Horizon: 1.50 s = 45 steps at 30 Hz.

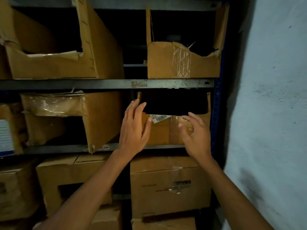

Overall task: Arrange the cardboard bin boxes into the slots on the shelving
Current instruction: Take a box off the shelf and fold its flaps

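Note:
A cardboard bin box (163, 131) with a barcode label (158, 118) on its cut-down front sits in the right slot of the middle shelf (69, 148). My left hand (134, 128) is in front of the box's left front corner, fingers straight and spread, fingertips at its left wall. My right hand (195, 135) hovers before the box's right front with its fingers loosely spread. Neither hand grips anything. I cannot tell whether the palms touch the cardboard.
A taped bin box (66, 118) leans in the middle shelf's left slot. Two bin boxes (54, 63) (182, 63) stand on the upper shelf. Closed cartons (169, 185) fill the lower shelf. A blue upright (216, 113) and a pale wall (269, 97) bound the right side.

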{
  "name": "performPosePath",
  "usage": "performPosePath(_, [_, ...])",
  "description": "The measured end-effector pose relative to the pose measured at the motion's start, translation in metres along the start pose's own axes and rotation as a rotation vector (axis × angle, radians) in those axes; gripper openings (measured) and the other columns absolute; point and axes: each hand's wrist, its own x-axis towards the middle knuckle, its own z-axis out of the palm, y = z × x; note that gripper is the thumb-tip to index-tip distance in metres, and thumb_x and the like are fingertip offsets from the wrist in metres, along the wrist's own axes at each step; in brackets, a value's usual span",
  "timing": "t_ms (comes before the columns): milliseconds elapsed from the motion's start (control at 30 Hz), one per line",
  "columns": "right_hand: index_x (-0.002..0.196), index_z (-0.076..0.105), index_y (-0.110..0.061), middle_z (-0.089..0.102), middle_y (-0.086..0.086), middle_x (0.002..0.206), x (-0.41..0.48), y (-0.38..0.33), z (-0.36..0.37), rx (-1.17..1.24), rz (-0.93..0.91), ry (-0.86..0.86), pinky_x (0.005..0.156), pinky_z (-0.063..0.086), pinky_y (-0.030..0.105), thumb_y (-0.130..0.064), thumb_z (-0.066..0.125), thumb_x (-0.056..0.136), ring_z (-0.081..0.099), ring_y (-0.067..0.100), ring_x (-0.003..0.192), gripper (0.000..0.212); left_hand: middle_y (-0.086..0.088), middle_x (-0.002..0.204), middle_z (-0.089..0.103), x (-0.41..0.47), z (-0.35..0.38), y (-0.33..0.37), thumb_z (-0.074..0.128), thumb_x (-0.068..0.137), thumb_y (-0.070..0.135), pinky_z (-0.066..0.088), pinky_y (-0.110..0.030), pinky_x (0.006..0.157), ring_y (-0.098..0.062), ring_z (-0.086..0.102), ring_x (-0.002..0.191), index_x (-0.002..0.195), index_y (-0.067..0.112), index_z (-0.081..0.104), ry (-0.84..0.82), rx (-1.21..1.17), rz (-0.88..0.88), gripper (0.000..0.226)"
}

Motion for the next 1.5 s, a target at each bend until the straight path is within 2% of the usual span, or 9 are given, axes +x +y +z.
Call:
performPosePath(333, [0.112, 0.071, -0.018, 0.06, -0.003, 0.13, -0.039, -0.133, -0.037, 0.188, -0.201, 0.002, 0.083, 0.054, 0.026, -0.032, 0.057, 0.092, 0.055, 0.002, 0.117, 0.029, -0.015, 0.145, 0.045, -0.029, -0.125, 0.046, 0.048, 0.1, 0.026, 0.038, -0.043, 0.111, -0.027, 0.04, 0.137, 0.136, 0.003, 0.05, 0.144, 0.07, 0.074, 0.043])
performPosePath(533, [0.095, 0.075, -0.012, 0.068, -0.002, 0.112, -0.058, -0.181, -0.045, 0.374, -0.286, -0.006, 0.074, 0.052, 0.015, -0.021, 0.058, 0.093, 0.063, 0.002, 0.102, 0.019, -0.013, 0.14, 0.049, -0.055, -0.183, 0.058, 0.045, 0.1, 0.03, 0.036, -0.026, 0.108, -0.024, 0.043, 0.132, 0.134, 0.005, 0.051, 0.145, 0.181, -0.021, 0.043])
performPosePath(700, [0.096, 0.074, -0.01, 0.07, -0.003, 0.103, -0.081, -0.199, -0.051, 0.479, -0.315, -0.046, 0.074, 0.048, 0.009, -0.027, 0.054, 0.094, 0.064, 0.001, 0.098, 0.026, -0.01, 0.135, 0.05, -0.073, -0.221, 0.067, 0.046, 0.099, 0.031, 0.034, -0.014, 0.103, -0.021, 0.047, 0.127, 0.133, 0.006, 0.052, 0.133, 0.25, -0.058, 0.043])
performPosePath(800, [0.096, 0.073, -0.016, 0.071, -0.01, 0.094, -0.102, -0.208, -0.044, 0.526, -0.272, -0.106, 0.071, 0.048, 0.01, -0.032, 0.052, 0.094, 0.066, 0.002, 0.09, 0.027, -0.008, 0.136, 0.049, -0.089, -0.244, 0.07, 0.047, 0.098, 0.029, 0.038, -0.017, 0.102, -0.016, 0.046, 0.127, 0.133, 0.007, 0.052, 0.138, 0.288, -0.082, 0.042])
performPosePath(933, [0.091, 0.074, -0.018, 0.07, -0.013, 0.084, -0.127, -0.233, -0.024, 0.598, -0.222, -0.205, 0.064, 0.048, 0.014, -0.033, 0.052, 0.093, 0.066, 0.005, 0.081, 0.026, -0.013, 0.135, 0.05, -0.109, -0.283, 0.067, 0.046, 0.098, 0.03, 0.032, -0.015, 0.106, -0.015, 0.043, 0.128, 0.132, 0.005, 0.053, 0.111, 0.378, -0.099, 0.043])
performPosePath(1067, [0.091, 0.074, -0.02, 0.07, -0.012, 0.08, -0.138, -0.268, 0.001, 0.662, -0.23, -0.259, 0.061, 0.052, 0.024, -0.033, 0.053, 0.094, 0.066, 0.006, 0.078, 0.024, -0.014, 0.137, 0.048, -0.119, -0.328, 0.054, 0.044, 0.099, 0.033, 0.043, -0.035, 0.103, -0.025, 0.046, 0.129, 0.136, 0.011, 0.045, 0.123, 0.459, -0.12, 0.043])
performPosePath(1133, [0.091, 0.073, -0.021, 0.07, -0.012, 0.08, -0.141, -0.286, 0.017, 0.689, -0.249, -0.277, 0.061, 0.052, 0.026, -0.034, 0.053, 0.094, 0.066, 0.006, 0.077, 0.024, -0.012, 0.137, 0.046, -0.125, -0.352, 0.041, 0.045, 0.098, 0.031, 0.045, -0.036, 0.102, -0.024, 0.045, 0.13, 0.136, 0.011, 0.045, 0.14, 0.481, -0.128, 0.043])
performPosePath(1333, [0.09, 0.073, -0.022, 0.07, -0.014, 0.082, -0.154, -0.332, 0.081, 0.704, -0.243, -0.343, 0.065, 0.053, 0.022, -0.037, 0.053, 0.093, 0.067, 0.007, 0.082, 0.025, -0.014, 0.136, 0.049, -0.136, -0.421, -0.014, 0.047, 0.096, 0.031, 0.032, -0.01, 0.103, -0.022, 0.045, 0.128, 0.134, 0.004, 0.05, 0.162, 0.533, -0.167, 0.047])
performPosePath(1500, [0.089, 0.073, -0.022, 0.071, -0.013, 0.085, -0.167, -0.385, 0.166, 0.703, -0.205, -0.36, 0.071, 0.051, 0.015, -0.021, 0.06, 0.095, 0.067, 0.003, 0.087, 0.014, -0.011, 0.136, 0.049, -0.143, -0.477, -0.081, 0.046, 0.095, 0.032, 0.03, -0.006, 0.102, -0.021, 0.045, 0.127, 0.134, 0.006, 0.051, 0.141, 0.565, -0.158, 0.047])
